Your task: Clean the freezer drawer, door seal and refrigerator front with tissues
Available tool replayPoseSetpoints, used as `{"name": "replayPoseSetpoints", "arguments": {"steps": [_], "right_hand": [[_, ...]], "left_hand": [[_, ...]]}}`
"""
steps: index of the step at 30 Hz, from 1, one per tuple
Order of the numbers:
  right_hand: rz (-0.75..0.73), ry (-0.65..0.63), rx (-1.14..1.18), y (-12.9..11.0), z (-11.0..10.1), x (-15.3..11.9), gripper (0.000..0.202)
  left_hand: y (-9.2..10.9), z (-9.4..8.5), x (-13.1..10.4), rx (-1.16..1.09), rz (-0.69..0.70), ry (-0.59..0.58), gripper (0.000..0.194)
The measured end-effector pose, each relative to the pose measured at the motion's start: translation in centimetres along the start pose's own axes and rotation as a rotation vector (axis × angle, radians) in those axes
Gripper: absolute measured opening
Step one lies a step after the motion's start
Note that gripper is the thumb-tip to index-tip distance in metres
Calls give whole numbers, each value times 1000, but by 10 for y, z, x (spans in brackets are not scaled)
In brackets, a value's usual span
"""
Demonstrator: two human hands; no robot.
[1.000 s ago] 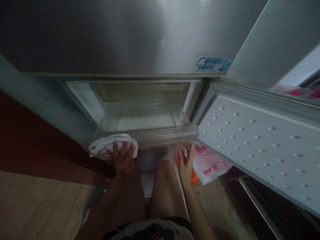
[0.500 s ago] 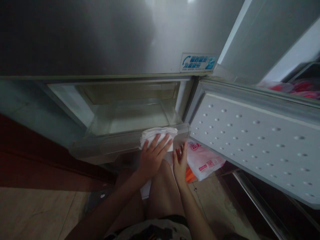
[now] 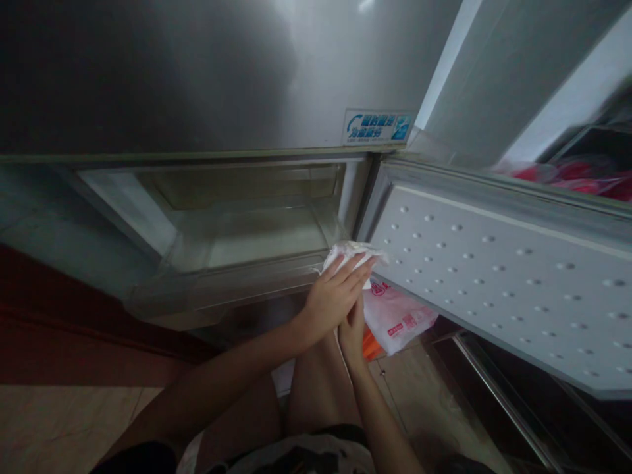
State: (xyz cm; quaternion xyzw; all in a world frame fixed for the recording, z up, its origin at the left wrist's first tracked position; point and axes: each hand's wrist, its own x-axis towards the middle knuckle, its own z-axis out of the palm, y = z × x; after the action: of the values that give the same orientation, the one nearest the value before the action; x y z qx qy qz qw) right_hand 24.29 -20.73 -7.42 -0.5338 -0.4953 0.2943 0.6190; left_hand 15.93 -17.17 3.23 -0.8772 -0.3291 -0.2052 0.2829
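Left hand, fingers slightly spread, covers a white cloth at three o'clock on the clear plastic drawer, right hand's finger state hidden.

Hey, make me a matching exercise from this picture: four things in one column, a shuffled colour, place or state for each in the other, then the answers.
1. Cloth
2. Drawer
3. Sticker
4. Lower door

A. See-through, pulled out
B. Swung open, bumps on its inner face
C. White, under the left hand
D. Blue lettering, above the open compartment

Pairs: 1-C, 2-A, 3-D, 4-B.
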Motion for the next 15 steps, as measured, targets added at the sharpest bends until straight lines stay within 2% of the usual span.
{"name": "replayPoseSetpoints", "arguments": {"steps": [4,8,11,15], "right_hand": [[49,9,57,6,2,0,63],[59,33,104,16,5,0,66],[41,46,99,20,6,1,67],[42,40,101,19,5,1,69]], "left_hand": [[-13,-11,-20,-22,1,-11,39],[-31,-27,-55,-30,-69,8,39],[-47,-38,-91,-16,-152,29,41],[-77,-47,-159,-5,-292,116,49]]}}
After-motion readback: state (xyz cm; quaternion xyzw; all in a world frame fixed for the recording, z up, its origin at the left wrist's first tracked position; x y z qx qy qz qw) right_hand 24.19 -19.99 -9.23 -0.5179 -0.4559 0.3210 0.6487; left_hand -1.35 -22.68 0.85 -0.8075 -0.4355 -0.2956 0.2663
